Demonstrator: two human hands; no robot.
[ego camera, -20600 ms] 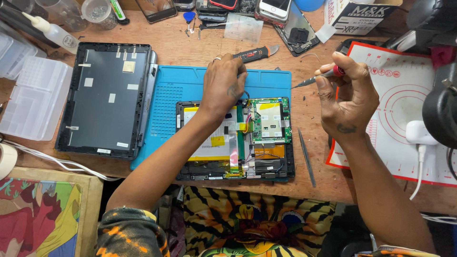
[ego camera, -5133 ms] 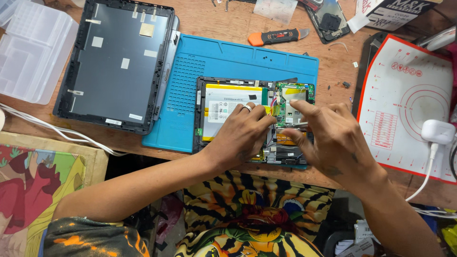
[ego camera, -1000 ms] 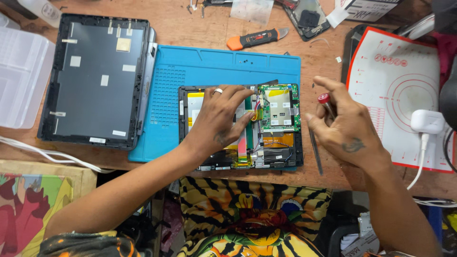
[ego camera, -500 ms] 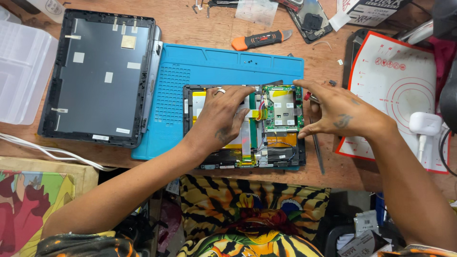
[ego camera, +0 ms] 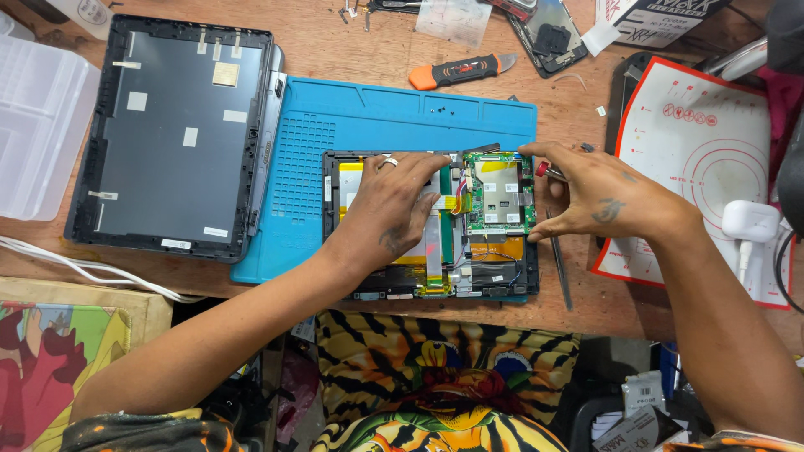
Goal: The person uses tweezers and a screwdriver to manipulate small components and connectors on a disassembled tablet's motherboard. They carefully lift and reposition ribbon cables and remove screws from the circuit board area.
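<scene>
Tablet: We see an opened tablet [ego camera: 431, 224] lying flat on the blue mat [ego camera: 368, 117], near the mat's front right corner. Its back is off, so the inside shows.
Inside: There is a green board [ego camera: 498, 194] on the right side, a yellow part on the left, and thin flat ribbons running down the middle. A black frame goes all around.
Left hand: Our left hand [ego camera: 394, 209] lies flat on the middle of the tablet, fingers spread and not closed on anything. We think it presses down so the tablet does not slide.
Right hand: Our right hand [ego camera: 599, 197] is at the tablet's right edge. The fingers curve around the top right corner and the thumb sits lower on that edge, so the frame is pinched loosely between them. A small red tool [ego camera: 544, 170] peeks out beside the hand, but we cannot tell if the hand holds it.
Tweezers: Thin tweezers [ego camera: 559, 268] lie on the wooden table [ego camera: 335, 50], just beside the tablet's right edge, easy to grab.
Back cover: The big dark back cover [ego camera: 172, 134] rests to the left, partly over the mat's left edge, out of the way.
Farther out: An orange and black knife [ego camera: 461, 71] lies past the mat's far edge. A white mat with red rings [ego camera: 712, 159] is at the table's right side, with a white plug [ego camera: 749, 222] on it. A clear plastic box [ego camera: 38, 134] sits at the left edge.
</scene>
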